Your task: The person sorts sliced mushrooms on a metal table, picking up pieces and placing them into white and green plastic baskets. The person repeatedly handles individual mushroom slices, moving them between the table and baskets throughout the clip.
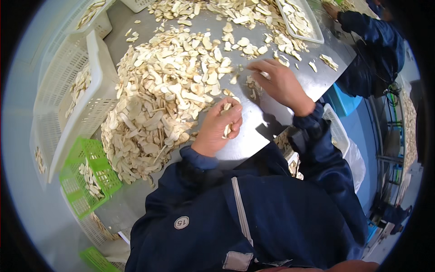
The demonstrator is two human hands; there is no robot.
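Observation:
A large heap of dried mushroom slices (159,98) lies on a stainless-steel table (251,125). At the heap's right edge, my left hand (221,124) is curled around a few pale slices, which show between its fingers and palm. Farther right, my right hand (277,81) hovers over the table with fingers bent and somewhat apart; nothing shows in it. Below its fingertips lie small broken pieces (253,86), partly in shadow. Scattered slices (249,47) lie beyond this hand, near the back piles.
White perforated baskets (97,74) with slices line the left side, beside a green basket (98,163). A white tray of slices (319,37) stands at the back right. A co-worker in dark clothing (370,44) is beyond it. A blue bin (345,100) and white basket (340,132) sit below the table's right edge.

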